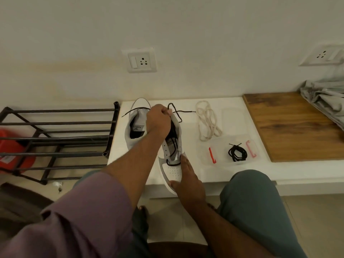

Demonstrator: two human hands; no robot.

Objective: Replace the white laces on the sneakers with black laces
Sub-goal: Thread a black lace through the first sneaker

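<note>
**A:** closest thing is the purple sleeve on the left arm, then the teal trouser knees. Everything sits on that white ledge. On it: a white low-top sneaker with its toe poking over the ledge's front edge, and a second white sneaker just behind-left of it.

**B:** hands?

**A:** left hand is curled up, pinching the black lace above the first sneaker's collar. Right hand lies fairly flat along the toe, fingers straightish, thumb at the sole edge.

**B:** old laces?

**A:** cream-white laces heaped on the ledge right of that sneaker. Nearer its front edge, a clear plastic box holds a coiled black lace.
</note>
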